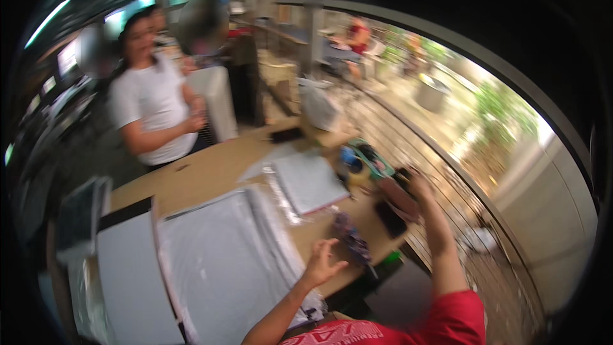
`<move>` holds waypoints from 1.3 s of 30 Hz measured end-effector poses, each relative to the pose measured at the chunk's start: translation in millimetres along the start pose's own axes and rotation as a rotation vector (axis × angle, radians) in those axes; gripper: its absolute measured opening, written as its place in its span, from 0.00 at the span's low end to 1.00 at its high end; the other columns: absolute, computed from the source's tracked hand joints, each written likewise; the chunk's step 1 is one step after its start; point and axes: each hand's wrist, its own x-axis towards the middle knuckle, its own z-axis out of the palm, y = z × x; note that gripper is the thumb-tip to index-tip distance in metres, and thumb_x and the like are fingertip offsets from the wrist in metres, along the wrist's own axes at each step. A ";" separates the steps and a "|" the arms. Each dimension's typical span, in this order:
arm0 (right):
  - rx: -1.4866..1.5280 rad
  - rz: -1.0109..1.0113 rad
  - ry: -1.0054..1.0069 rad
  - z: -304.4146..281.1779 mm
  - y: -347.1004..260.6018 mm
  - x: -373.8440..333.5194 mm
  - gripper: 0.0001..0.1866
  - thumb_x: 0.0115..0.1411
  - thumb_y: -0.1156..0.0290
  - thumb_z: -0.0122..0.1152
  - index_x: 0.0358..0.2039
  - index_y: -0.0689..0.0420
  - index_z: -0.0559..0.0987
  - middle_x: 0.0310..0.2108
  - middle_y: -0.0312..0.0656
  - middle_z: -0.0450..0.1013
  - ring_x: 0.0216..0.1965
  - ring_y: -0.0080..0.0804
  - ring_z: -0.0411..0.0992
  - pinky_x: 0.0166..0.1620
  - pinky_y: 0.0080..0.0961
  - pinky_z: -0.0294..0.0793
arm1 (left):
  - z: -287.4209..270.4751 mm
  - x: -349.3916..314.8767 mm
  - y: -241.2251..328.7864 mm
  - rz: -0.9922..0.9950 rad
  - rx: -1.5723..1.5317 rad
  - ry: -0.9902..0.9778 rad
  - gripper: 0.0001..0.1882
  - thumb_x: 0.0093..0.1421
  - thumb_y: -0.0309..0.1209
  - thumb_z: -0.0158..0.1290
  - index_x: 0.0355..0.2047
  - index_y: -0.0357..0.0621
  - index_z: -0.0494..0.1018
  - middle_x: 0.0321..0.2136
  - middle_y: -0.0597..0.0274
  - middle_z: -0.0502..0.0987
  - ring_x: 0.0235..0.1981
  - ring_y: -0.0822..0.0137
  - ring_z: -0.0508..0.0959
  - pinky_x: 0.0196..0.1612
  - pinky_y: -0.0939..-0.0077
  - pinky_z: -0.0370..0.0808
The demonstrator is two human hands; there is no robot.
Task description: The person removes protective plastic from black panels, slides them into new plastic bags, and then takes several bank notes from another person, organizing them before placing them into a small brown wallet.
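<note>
My left hand is open over the near side of the table, its fingers spread and nothing in them. Close to its fingertips lies a dark purple patterned bundle, perhaps a folded cloth or umbrella. With the arm stretched out, my right hand is at the table's right edge, by a small dark object. Blur hides whether its fingers grip that object. Just below it is a reddish-brown pouch-like thing, and a flat black rectangular item lies nearer to me.
Plastic-wrapped grey sheets and a smaller grey stack cover much of the table. A green tray and rolls stand at the right. A metal railing runs alongside. Across the table stands a person in white.
</note>
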 end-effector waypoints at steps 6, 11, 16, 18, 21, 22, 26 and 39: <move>-0.019 -0.082 0.201 14.3 20.7 -17.5 0.09 0.54 0.72 0.55 0.34 0.61 0.81 0.36 0.56 0.77 0.41 0.52 0.76 0.41 0.42 0.77 | -27.6 9.3 -15.6 -0.046 -0.004 0.112 0.41 0.50 0.38 0.67 0.61 0.44 0.57 0.53 0.43 0.59 0.52 0.51 0.68 0.51 0.68 0.75; 0.025 -0.131 0.250 -9.0 -16.1 -62.9 0.20 0.57 0.56 0.57 0.36 0.62 0.81 0.49 0.62 0.71 0.53 0.57 0.68 0.52 0.46 0.71 | -94.7 2.9 -26.2 0.037 0.116 0.369 0.48 0.50 0.36 0.67 0.64 0.41 0.50 0.53 0.46 0.59 0.51 0.55 0.68 0.48 0.70 0.77; 0.031 -0.129 0.131 -35.9 -35.8 -93.6 0.24 0.55 0.49 0.58 0.36 0.61 0.81 0.55 0.61 0.65 0.59 0.58 0.61 0.54 0.49 0.68 | -244.4 -39.9 -44.7 -0.150 -0.656 0.794 0.51 0.51 0.33 0.65 0.65 0.40 0.42 0.54 0.51 0.59 0.50 0.59 0.70 0.47 0.69 0.75; 0.107 -0.099 0.282 -19.0 -19.4 -89.5 0.22 0.54 0.52 0.59 0.34 0.60 0.81 0.55 0.59 0.65 0.58 0.57 0.61 0.54 0.49 0.68 | -328.5 -84.5 -10.6 0.059 -0.660 1.160 0.47 0.52 0.33 0.63 0.64 0.42 0.45 0.54 0.52 0.61 0.50 0.59 0.71 0.48 0.65 0.74; 0.012 -0.064 0.353 -16.8 -13.4 -88.9 0.19 0.55 0.55 0.58 0.34 0.60 0.81 0.52 0.55 0.65 0.55 0.55 0.63 0.53 0.49 0.67 | -403.7 -178.3 91.9 0.585 -0.287 1.606 0.41 0.53 0.33 0.59 0.63 0.45 0.50 0.54 0.54 0.63 0.50 0.58 0.71 0.51 0.59 0.71; -0.023 -0.048 0.365 -14.0 -14.9 -93.9 0.18 0.56 0.56 0.57 0.35 0.60 0.81 0.50 0.54 0.66 0.54 0.54 0.64 0.53 0.49 0.67 | -410.2 -204.9 127.0 0.783 -0.106 1.699 0.39 0.54 0.33 0.58 0.62 0.46 0.51 0.53 0.54 0.64 0.49 0.58 0.72 0.52 0.57 0.70; 0.000 0.032 0.523 9.8 -1.8 -94.5 0.28 0.53 0.63 0.62 0.56 0.52 0.71 0.53 0.49 0.64 0.55 0.51 0.63 0.54 0.50 0.65 | -386.1 -253.0 213.2 1.326 0.425 1.809 0.31 0.56 0.33 0.53 0.60 0.50 0.58 0.53 0.56 0.67 0.49 0.57 0.73 0.55 0.49 0.66; 0.080 0.299 0.432 22.1 -2.9 -78.0 0.39 0.56 0.57 0.62 0.65 0.51 0.57 0.61 0.53 0.58 0.62 0.53 0.57 0.62 0.48 0.59 | -357.9 -220.9 235.2 1.223 0.905 2.114 0.27 0.63 0.35 0.43 0.63 0.56 0.54 0.60 0.56 0.59 0.63 0.52 0.58 0.62 0.32 0.53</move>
